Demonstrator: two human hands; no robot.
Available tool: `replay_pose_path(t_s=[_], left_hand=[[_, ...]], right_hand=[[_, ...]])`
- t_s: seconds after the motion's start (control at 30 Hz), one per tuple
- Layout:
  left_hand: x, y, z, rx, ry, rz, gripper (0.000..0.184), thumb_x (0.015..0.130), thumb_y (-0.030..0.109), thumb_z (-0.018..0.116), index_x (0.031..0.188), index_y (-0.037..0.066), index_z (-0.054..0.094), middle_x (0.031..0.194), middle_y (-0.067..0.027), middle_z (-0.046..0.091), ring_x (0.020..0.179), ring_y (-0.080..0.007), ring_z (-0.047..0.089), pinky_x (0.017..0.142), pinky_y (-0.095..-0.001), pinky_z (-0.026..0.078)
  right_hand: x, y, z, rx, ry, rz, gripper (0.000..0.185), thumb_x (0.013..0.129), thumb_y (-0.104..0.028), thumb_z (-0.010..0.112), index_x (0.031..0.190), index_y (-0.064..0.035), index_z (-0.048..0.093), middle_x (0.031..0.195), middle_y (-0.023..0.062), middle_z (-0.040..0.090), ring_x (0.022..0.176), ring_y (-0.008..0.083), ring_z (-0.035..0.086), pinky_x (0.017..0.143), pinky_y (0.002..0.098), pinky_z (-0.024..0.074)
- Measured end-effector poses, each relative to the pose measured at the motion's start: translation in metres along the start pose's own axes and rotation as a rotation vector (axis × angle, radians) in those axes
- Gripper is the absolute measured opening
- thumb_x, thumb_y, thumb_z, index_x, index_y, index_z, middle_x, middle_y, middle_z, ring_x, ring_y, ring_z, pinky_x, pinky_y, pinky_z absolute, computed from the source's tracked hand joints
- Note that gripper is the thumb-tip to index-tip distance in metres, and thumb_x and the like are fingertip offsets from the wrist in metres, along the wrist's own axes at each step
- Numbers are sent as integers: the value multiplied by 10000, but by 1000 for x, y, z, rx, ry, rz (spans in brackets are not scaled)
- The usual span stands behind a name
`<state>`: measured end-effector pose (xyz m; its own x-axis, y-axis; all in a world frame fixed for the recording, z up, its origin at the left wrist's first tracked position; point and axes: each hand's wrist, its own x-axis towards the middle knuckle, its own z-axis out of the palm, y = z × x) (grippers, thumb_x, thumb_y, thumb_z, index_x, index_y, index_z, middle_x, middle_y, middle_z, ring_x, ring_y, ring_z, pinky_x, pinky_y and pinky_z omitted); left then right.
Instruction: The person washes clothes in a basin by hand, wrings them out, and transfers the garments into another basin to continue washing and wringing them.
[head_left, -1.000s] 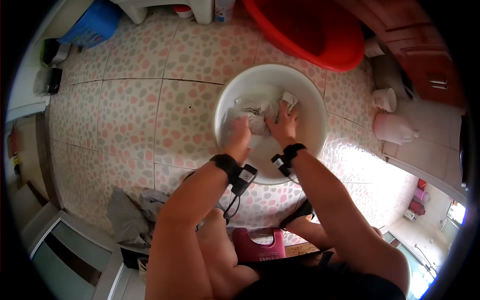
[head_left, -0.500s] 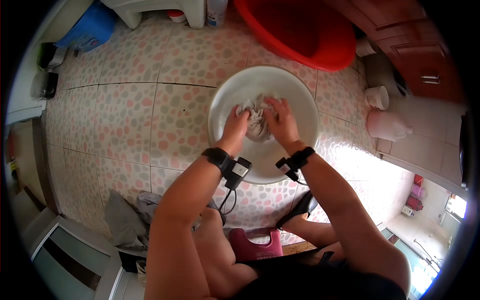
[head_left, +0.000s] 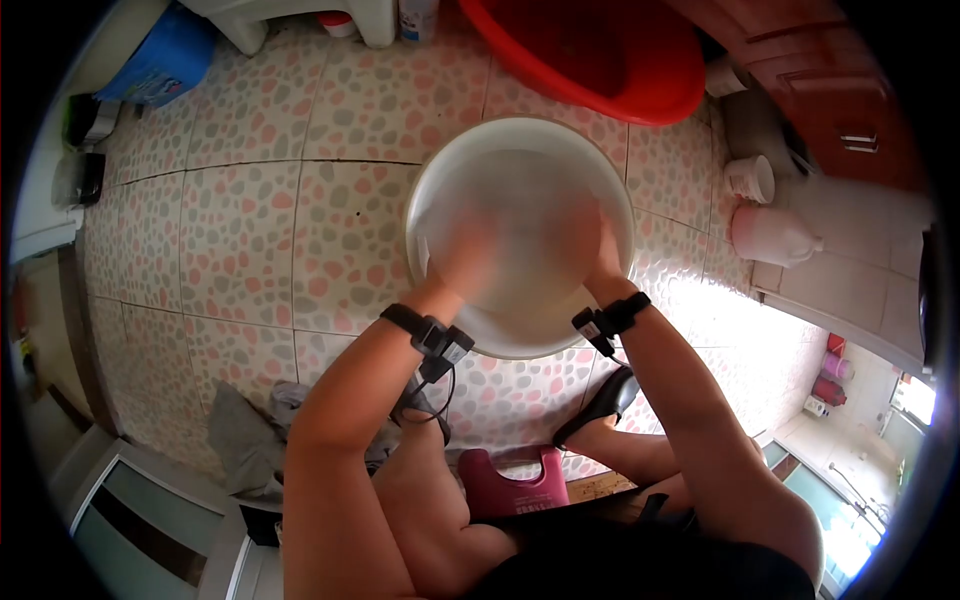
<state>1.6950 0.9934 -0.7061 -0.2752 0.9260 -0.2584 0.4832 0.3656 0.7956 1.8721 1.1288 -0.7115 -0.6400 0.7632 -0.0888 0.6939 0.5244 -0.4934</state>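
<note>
A round white basin [head_left: 508, 335] stands on the tiled floor in front of me. Inside it, the space between my hands is smeared into a pale grey haze, where a whitish cloth [head_left: 525, 215] seems to be spread, its edges unreadable. Over the basin's left side is my left hand [head_left: 466, 252], its fingers blurred by motion. My right hand [head_left: 592, 242] is at the right side near the wall, equally blurred. Whether either hand grips the cloth cannot be made out. Black straps with small boxes circle both wrists.
A large red tub [head_left: 640, 85] stands beyond the basin. To the right are a pinkish jug [head_left: 770, 236] and a small white bucket [head_left: 750, 180]. Grey cloth [head_left: 240, 440] lies at lower left. A blue container [head_left: 165, 60] stands at upper left, and a pink stool [head_left: 515, 488] is beneath me.
My hands have moved apart from the bunched cloth in the basin's middle, the left to the left and the right to the right. The cloth's clear folds have turned into a blur.
</note>
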Motion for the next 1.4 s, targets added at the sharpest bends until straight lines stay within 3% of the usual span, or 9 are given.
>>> replay_pose_path(t_s=[0.17,0.37,0.53,0.7,0.77,1.03,1.13,1.2,1.4], left_hand=[[1,-7,16,438,-168,-54,279,734,108,588,1013,107,600,1270,-118,420,1104,-336,450,828,-401,426],[13,-14,14,399,-103,-177,281,734,112,572,1013,82,565,1059,-145,547,952,-319,544,741,-413,453],[12,-1,2,62,32,-123,221,702,98,582,918,56,570,797,-162,604,807,-329,586,712,-417,459],[0,7,4,285,-599,-7,411,677,263,685,1029,100,551,914,-130,608,876,-301,580,743,-382,462],[-2,4,9,409,-738,-1,397,685,261,685,1023,101,552,929,-140,597,886,-302,575,753,-383,460],[37,10,-7,229,543,288,489,725,158,646,1170,51,473,1057,-148,524,878,-318,549,752,-416,457],[48,11,-18,101,322,223,676,662,141,676,1265,69,377,1017,-162,535,877,-332,543,760,-388,454],[53,13,-27,-55,-287,-9,778,621,160,706,1300,65,338,987,-153,558,907,-306,542,802,-352,436],[37,8,-27,-208,-560,24,563,636,227,730,1128,33,537,918,-88,600,842,-204,568,757,-293,437]], right_hand=[[-11,-23,18,-664,-403,-152,264,772,-143,532,1025,-77,568,1199,139,387,1040,318,463,849,384,456],[23,-13,-3,-433,-527,54,294,723,-141,615,1011,-84,597,1151,128,462,1062,313,463,826,386,454],[33,-17,11,-257,-6,-185,218,764,-154,551,956,-77,621,1087,125,521,1037,309,493,831,385,442],[53,-7,33,-388,-189,-242,226,797,-163,534,983,-55,603,1063,138,545,1045,307,500,846,354,426],[60,-23,6,182,-138,162,197,837,-148,490,969,-46,595,949,91,571,964,216,524,786,297,418],[38,-38,-83,780,-200,172,187,842,-102,450,971,0,541,963,51,561,906,137,484,816,227,359],[30,-47,-105,925,-251,82,202,825,-66,404,962,14,530,1020,60,536,941,133,461,844,236,342],[25,-58,-119,959,-286,-36,222,813,-43,376,962,21,529,1056,73,524,963,140,453,858,244,335],[23,-73,-134,1204,-373,31,242,802,-62,330,905,23,532,1145,117,497,1040,191,455,925,297,320]])
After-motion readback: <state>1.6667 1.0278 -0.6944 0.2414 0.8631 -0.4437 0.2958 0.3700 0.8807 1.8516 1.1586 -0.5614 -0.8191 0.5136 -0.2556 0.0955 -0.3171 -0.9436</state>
